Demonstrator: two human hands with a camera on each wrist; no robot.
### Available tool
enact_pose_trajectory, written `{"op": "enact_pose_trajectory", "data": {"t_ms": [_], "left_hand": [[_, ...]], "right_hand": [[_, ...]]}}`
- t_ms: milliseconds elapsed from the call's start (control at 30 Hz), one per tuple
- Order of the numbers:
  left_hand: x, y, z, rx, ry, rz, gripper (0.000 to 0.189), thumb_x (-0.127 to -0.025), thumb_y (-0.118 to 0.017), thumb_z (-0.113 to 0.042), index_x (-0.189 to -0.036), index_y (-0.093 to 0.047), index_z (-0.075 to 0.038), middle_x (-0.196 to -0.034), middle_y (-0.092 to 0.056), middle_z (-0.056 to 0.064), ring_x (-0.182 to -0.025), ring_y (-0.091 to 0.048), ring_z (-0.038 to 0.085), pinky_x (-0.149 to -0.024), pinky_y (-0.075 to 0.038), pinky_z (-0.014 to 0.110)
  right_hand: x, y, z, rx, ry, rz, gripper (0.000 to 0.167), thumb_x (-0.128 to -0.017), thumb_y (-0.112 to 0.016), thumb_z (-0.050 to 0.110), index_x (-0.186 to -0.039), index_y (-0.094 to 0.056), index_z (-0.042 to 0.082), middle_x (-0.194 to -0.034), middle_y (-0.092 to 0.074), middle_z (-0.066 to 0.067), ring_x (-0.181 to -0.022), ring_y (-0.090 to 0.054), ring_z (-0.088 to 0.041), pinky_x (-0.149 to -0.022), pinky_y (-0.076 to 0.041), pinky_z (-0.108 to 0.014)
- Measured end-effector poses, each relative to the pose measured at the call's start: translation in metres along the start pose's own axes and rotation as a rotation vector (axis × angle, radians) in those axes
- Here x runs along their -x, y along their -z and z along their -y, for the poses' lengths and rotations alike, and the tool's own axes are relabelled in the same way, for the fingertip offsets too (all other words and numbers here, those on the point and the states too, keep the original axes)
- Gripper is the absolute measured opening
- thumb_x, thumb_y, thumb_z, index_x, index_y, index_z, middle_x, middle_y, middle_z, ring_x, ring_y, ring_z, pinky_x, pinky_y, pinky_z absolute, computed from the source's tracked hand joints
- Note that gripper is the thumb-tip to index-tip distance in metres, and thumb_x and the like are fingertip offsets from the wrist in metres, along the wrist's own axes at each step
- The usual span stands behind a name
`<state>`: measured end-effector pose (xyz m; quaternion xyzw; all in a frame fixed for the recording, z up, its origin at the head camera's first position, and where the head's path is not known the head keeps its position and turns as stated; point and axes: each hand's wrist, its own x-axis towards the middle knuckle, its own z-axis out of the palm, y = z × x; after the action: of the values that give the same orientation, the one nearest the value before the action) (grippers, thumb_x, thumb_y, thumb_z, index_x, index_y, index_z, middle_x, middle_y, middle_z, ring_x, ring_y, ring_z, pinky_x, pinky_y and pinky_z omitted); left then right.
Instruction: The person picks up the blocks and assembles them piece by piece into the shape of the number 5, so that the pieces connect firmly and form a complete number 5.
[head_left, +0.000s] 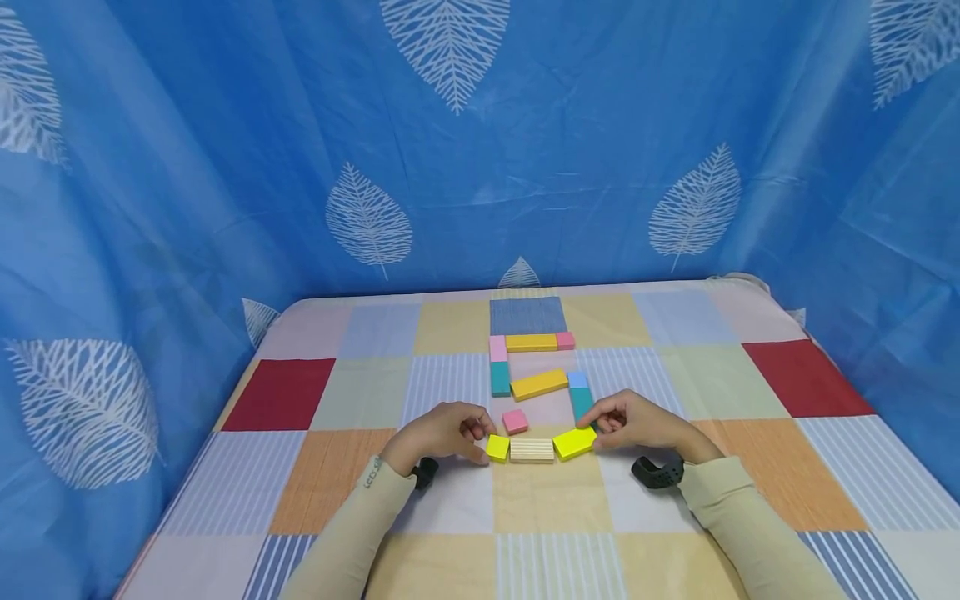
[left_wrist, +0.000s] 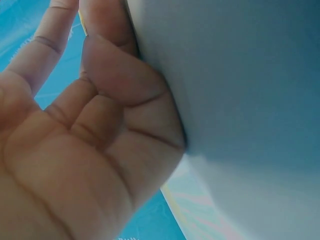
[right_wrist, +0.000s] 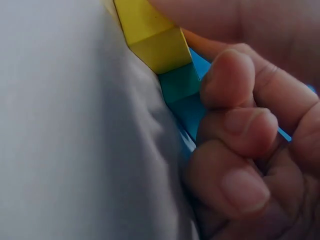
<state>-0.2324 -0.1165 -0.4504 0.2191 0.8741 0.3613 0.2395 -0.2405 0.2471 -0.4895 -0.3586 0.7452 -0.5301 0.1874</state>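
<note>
A small yellow block (head_left: 497,448) sits between the thumb and forefinger of my left hand (head_left: 453,432), which pinches it at its left side. My right hand (head_left: 641,423) pinches a longer yellow block (head_left: 575,442) by its right end, with the thumb (right_wrist: 280,25) over it in the right wrist view. Between both yellow blocks lies a ridged, pale wood-coloured block (head_left: 532,451). Just behind the row is a loose pink block (head_left: 515,422). In the left wrist view, my palm and curled fingers hide nearly all of the block.
Teal (head_left: 500,379), light pink (head_left: 498,348), orange (head_left: 531,342) and darker pink (head_left: 566,341) blocks form a corner farther back. An orange block (head_left: 539,385) lies slanted inside. Blue (head_left: 577,380) and teal (head_left: 582,402) blocks line the right. A patchwork cloth (head_left: 555,504) covers the surface; blue curtains surround it.
</note>
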Motion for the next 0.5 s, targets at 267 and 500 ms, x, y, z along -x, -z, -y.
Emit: {"op": "enact_pose_trajectory", "data": {"t_ms": [267, 500], "left_hand": [[0.0010, -0.0007, -0.0017, -0.004, 0.013, 0.019, 0.031, -0.084, -0.092, -0.001, -0.107, -0.073, -0.008, -0.088, -0.056, -0.001, -0.083, -0.051, 0.015, -0.072, -0.043, 0.023], [0.0068, 0.0050, -0.0025, 0.000, -0.008, 0.052, 0.031, -0.089, -0.087, 0.001, -0.114, -0.071, -0.006, -0.094, -0.059, 0.001, -0.087, -0.053, 0.015, -0.076, -0.047, 0.023]], "right_hand": [[-0.0002, 0.0002, -0.0017, 0.010, 0.006, -0.001, 0.025, -0.091, -0.077, -0.008, -0.115, -0.073, -0.015, -0.072, -0.050, -0.018, -0.059, -0.038, -0.016, -0.057, -0.036, -0.025], [-0.0005, -0.0004, -0.0007, 0.036, 0.002, -0.006, 0.025, -0.092, -0.078, -0.008, -0.115, -0.074, -0.014, -0.071, -0.050, -0.017, -0.059, -0.039, -0.015, -0.057, -0.036, -0.024]]}}
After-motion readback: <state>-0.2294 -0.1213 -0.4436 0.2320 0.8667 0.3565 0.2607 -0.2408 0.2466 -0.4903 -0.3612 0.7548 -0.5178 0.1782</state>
